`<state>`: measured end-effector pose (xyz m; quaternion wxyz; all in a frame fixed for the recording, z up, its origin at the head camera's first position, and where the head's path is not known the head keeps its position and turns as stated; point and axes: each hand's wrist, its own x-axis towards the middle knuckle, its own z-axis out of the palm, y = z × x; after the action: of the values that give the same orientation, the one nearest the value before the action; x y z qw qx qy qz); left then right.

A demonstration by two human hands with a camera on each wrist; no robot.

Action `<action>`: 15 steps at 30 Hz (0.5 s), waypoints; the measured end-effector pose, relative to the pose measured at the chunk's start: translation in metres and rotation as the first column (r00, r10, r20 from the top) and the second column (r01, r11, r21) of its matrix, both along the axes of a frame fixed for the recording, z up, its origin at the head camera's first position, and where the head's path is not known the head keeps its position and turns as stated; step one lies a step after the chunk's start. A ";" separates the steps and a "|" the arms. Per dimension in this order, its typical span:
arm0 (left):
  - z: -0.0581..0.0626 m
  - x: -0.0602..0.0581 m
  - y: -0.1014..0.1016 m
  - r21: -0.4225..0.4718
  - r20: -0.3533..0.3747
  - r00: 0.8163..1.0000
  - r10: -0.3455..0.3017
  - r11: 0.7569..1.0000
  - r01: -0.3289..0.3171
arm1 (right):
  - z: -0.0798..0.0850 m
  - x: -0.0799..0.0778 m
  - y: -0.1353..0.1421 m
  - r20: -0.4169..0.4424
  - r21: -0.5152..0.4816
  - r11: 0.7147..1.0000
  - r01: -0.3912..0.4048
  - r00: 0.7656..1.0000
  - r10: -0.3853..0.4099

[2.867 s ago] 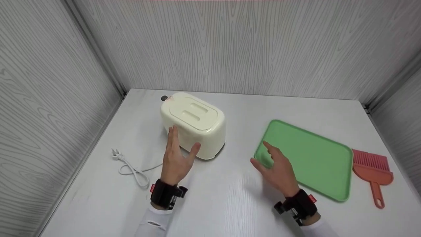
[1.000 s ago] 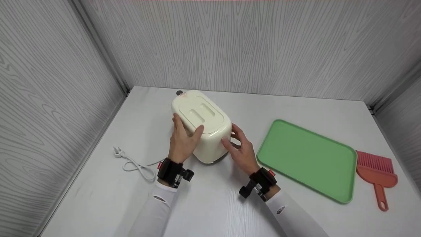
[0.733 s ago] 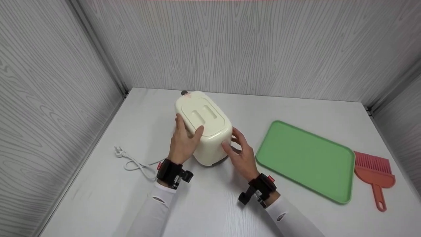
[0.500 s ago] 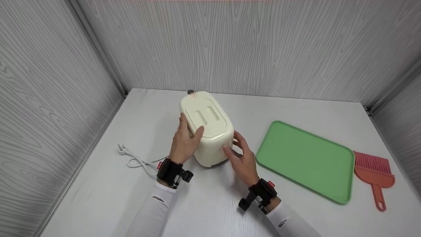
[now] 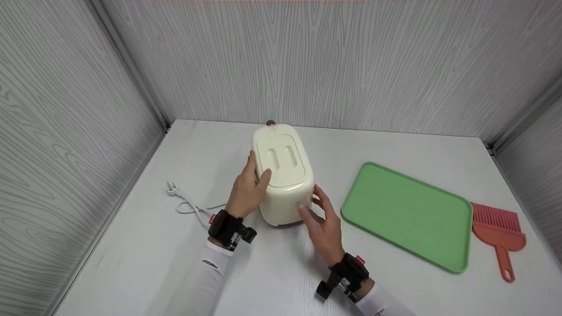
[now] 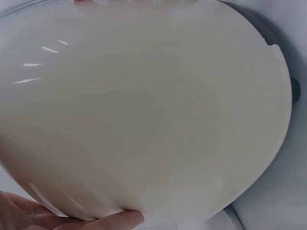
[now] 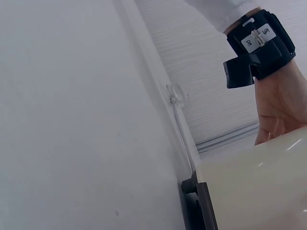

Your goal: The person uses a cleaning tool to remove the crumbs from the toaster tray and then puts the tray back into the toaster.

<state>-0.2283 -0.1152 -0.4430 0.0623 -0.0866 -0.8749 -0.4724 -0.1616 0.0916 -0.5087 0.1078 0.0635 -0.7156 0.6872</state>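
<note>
A cream toaster (image 5: 283, 160) stands upright on the table, with a lid with two slots on its top. A dark knob (image 5: 271, 123) shows at its far end. My left hand (image 5: 246, 191) holds the toaster's left side, with its thumb at the top edge. My right hand (image 5: 327, 230) grips the near right corner low down, and some of its fingers are hidden behind the side. In the left wrist view the toaster's smooth wall (image 6: 153, 105) fills most of the picture. The right wrist view has the toaster's lower edge and dark base (image 7: 207, 206).
A white cord with a plug (image 5: 172, 189) lies left of the toaster, partly hidden by my left wrist. To the right are a green tray (image 5: 408, 215) and a red brush (image 5: 500, 228) with an orange handle. Grey wood-grain walls (image 5: 307, 61) enclose the table.
Both hands have come onto the toaster. It has moved right and turned, its far end swinging rightward so that it points more straight away. The plug has been dragged slightly right and away.
</note>
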 end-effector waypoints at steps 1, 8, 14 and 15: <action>0.000 0.000 0.000 -0.004 -0.003 1.000 -0.003 1.000 0.003 | 0.000 0.002 -0.001 0.003 -0.002 1.000 0.005 1.000 -0.005; 0.000 -0.004 -0.001 0.001 -0.010 0.998 -0.057 0.998 0.057 | -0.001 0.009 -0.003 0.024 -0.013 1.000 0.019 1.000 -0.019; -0.001 -0.005 -0.001 0.014 -0.014 0.996 -0.089 0.996 0.089 | -0.004 0.009 -0.002 0.014 -0.050 0.998 0.027 1.000 -0.026; -0.002 -0.004 -0.001 0.008 -0.016 0.996 -0.091 0.996 0.091 | -0.005 0.009 -0.001 0.019 -0.064 0.997 0.033 0.999 -0.032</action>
<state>-0.2327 -0.1165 -0.4451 0.0479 -0.1298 -0.8674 -0.4780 -0.1527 0.0905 -0.5136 0.1145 0.0422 -0.6948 0.7087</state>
